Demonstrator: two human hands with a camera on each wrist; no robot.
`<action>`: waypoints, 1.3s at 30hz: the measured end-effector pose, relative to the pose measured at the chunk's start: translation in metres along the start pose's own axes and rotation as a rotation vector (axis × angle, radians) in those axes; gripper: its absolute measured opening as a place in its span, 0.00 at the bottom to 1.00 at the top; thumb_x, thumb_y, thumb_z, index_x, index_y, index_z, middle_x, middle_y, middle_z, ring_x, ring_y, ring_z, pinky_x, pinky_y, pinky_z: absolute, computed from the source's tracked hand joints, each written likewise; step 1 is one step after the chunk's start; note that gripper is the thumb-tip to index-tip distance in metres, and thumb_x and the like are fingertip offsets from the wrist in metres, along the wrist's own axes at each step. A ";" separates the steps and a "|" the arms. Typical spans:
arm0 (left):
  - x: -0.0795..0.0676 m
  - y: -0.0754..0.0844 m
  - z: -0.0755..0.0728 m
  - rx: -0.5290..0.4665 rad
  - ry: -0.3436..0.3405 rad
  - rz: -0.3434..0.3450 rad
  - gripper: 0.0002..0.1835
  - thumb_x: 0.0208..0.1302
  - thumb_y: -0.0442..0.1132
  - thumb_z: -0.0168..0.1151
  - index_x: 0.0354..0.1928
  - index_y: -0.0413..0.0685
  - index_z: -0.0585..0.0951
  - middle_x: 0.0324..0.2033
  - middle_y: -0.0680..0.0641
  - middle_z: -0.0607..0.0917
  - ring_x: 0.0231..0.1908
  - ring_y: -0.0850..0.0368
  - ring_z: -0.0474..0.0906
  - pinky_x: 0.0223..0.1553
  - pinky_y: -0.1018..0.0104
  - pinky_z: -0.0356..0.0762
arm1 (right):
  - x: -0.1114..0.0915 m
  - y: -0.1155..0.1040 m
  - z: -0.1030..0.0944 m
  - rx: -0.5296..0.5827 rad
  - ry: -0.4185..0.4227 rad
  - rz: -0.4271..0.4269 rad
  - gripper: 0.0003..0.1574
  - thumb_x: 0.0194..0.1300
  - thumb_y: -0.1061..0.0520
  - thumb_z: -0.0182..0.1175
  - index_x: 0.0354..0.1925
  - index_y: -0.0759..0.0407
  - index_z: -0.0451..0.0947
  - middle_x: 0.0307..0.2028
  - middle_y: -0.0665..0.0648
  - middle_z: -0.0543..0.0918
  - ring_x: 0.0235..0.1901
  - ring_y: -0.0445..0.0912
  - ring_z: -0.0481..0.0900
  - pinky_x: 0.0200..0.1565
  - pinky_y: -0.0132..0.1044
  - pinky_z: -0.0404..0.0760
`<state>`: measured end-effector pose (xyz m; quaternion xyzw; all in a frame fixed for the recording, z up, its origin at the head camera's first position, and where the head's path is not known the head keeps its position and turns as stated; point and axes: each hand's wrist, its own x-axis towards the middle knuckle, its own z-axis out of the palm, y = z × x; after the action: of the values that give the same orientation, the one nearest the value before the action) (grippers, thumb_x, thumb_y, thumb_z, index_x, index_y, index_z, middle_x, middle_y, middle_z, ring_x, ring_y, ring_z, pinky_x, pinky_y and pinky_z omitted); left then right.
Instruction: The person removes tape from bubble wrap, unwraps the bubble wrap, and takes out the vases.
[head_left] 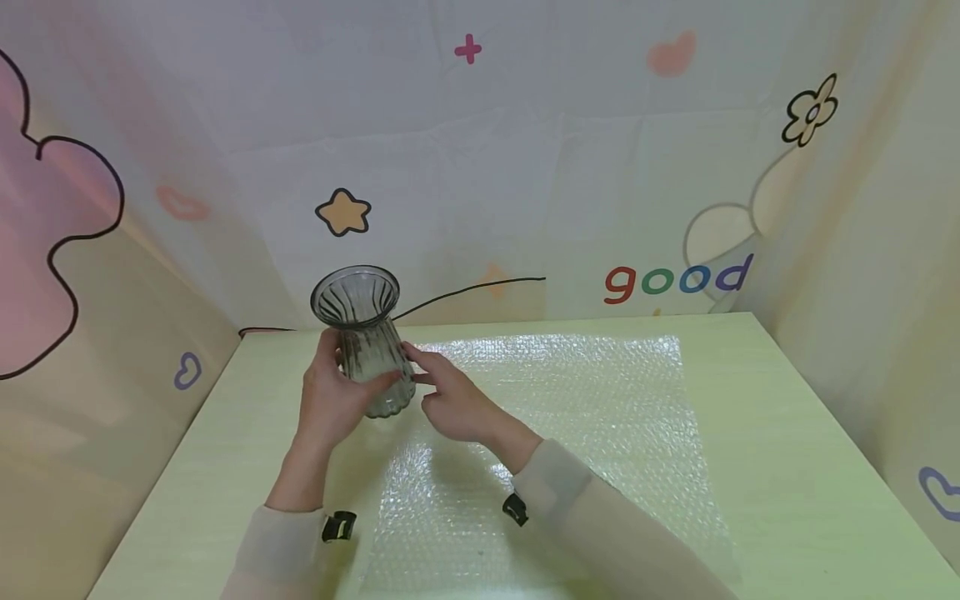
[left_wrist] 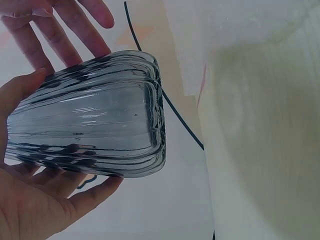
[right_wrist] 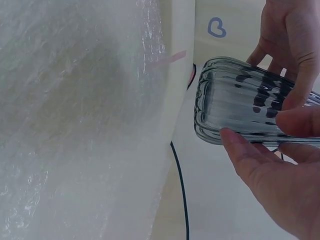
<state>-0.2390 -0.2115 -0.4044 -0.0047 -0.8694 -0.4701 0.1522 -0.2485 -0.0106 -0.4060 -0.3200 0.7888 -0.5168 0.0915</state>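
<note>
A ribbed, grey-tinted clear glass vase (head_left: 375, 354) with a flared mouth is held up over the back left of the table, tilted so its mouth leans left. My left hand (head_left: 333, 396) grips its left side, thumb across the front. From the right, my right hand (head_left: 457, 404) holds the vase lower down, its fingertips on the glass. The left wrist view shows the vase's rounded base (left_wrist: 155, 115) away from the tabletop. In the right wrist view, the right hand (right_wrist: 275, 180) has fingers along the vase's side near the base.
A sheet of bubble wrap (head_left: 577, 417) lies flat across the middle of the pale table (head_left: 795, 467). A printed curtain (head_left: 525, 183) hangs behind and at both sides. Small black clips or bands (head_left: 340, 527) sit by both sleeve cuffs.
</note>
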 end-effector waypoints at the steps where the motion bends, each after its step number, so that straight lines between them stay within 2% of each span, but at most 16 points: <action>1: 0.000 -0.001 -0.001 0.002 -0.002 -0.005 0.50 0.55 0.46 0.80 0.75 0.51 0.61 0.72 0.41 0.72 0.69 0.37 0.70 0.63 0.34 0.74 | 0.001 0.000 0.000 0.003 -0.006 0.011 0.53 0.59 0.77 0.39 0.82 0.62 0.46 0.80 0.61 0.57 0.71 0.60 0.73 0.71 0.49 0.72; 11: 0.005 -0.010 -0.004 0.013 0.001 -0.043 0.51 0.56 0.45 0.79 0.77 0.50 0.59 0.74 0.40 0.69 0.72 0.36 0.67 0.67 0.34 0.71 | 0.013 0.006 0.003 0.085 -0.061 0.108 0.54 0.63 0.76 0.40 0.84 0.52 0.46 0.82 0.51 0.54 0.75 0.56 0.68 0.74 0.54 0.68; 24: 0.010 -0.025 -0.005 0.005 0.007 -0.079 0.51 0.56 0.45 0.79 0.76 0.49 0.59 0.75 0.40 0.68 0.73 0.35 0.66 0.68 0.34 0.70 | 0.026 0.016 0.012 0.148 -0.094 0.126 0.56 0.59 0.77 0.41 0.84 0.53 0.45 0.83 0.53 0.53 0.76 0.57 0.66 0.73 0.55 0.67; 28: 0.010 -0.028 -0.006 0.001 0.006 -0.087 0.50 0.56 0.45 0.79 0.75 0.48 0.59 0.75 0.40 0.68 0.72 0.35 0.66 0.68 0.35 0.69 | 0.027 0.016 0.015 0.154 -0.103 0.137 0.57 0.59 0.77 0.40 0.84 0.53 0.45 0.83 0.52 0.52 0.76 0.57 0.65 0.73 0.53 0.67; 35: 0.010 -0.032 -0.007 -0.006 0.001 -0.100 0.51 0.55 0.46 0.80 0.75 0.48 0.59 0.75 0.40 0.67 0.72 0.35 0.66 0.69 0.36 0.69 | 0.030 0.016 0.019 0.134 -0.104 0.151 0.57 0.58 0.78 0.41 0.83 0.53 0.46 0.83 0.52 0.52 0.76 0.56 0.65 0.66 0.42 0.68; 39: 0.012 -0.035 -0.009 -0.010 -0.003 -0.108 0.51 0.55 0.46 0.80 0.76 0.49 0.59 0.75 0.40 0.67 0.73 0.35 0.65 0.69 0.35 0.69 | 0.033 0.016 0.022 0.124 -0.110 0.162 0.57 0.59 0.77 0.40 0.84 0.53 0.44 0.83 0.51 0.51 0.77 0.55 0.64 0.68 0.43 0.67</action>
<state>-0.2530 -0.2405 -0.4254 0.0406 -0.8663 -0.4818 0.1253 -0.2702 -0.0422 -0.4241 -0.2768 0.7724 -0.5371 0.1957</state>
